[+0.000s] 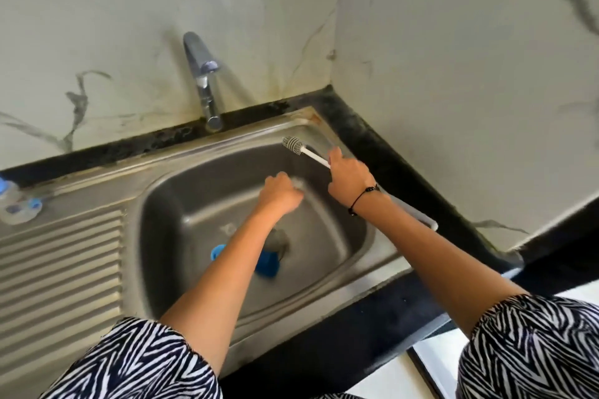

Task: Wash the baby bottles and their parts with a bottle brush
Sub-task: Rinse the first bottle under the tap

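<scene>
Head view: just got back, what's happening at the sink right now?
A person stands at a steel sink. The right hand grips the white handle of a bottle brush, bristle head raised over the sink's back right corner. The left hand is curled over the basin on something small and pale, too blurred to identify. Blue parts lie near the drain. A clear bottle with blue parts sits on the drainboard's far left. No water visibly runs from the tap.

white bottle brush (299, 149) raised over sink's far corner; blue parts (266, 264) lie by drain.
</scene>
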`<state>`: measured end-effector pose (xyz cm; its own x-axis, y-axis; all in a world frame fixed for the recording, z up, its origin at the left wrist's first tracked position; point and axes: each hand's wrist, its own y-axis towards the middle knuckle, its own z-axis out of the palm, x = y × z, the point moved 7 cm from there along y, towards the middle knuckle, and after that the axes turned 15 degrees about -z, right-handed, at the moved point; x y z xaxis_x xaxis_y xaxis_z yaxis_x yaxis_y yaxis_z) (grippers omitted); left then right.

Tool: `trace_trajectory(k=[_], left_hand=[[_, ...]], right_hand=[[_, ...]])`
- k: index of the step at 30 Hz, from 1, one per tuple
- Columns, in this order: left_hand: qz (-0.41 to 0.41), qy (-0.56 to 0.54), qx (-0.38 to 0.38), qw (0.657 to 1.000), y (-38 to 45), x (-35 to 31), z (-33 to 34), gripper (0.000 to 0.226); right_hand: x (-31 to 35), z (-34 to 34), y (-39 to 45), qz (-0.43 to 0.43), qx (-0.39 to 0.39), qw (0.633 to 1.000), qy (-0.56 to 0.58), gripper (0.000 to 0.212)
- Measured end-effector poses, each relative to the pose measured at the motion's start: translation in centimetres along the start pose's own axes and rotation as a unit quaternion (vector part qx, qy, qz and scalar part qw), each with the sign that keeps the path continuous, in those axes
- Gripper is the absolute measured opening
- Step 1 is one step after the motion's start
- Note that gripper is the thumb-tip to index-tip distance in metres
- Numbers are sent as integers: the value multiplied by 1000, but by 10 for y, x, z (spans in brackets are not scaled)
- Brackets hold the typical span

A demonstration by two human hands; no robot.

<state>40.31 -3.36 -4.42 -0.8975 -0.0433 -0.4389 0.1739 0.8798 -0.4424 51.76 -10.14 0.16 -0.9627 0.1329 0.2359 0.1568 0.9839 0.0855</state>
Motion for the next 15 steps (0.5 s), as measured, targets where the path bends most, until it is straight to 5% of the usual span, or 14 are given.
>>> trace_trajectory(k=[8,15], left_hand=[[119,11,1,993,-23,-96,9,21],[185,29,-2,982,-12,-147,35,29]], right_hand=[[-75,-27,-11,67,-43,996,-47,38],[-114,-17,-15,87,-40,991,-93,41]])
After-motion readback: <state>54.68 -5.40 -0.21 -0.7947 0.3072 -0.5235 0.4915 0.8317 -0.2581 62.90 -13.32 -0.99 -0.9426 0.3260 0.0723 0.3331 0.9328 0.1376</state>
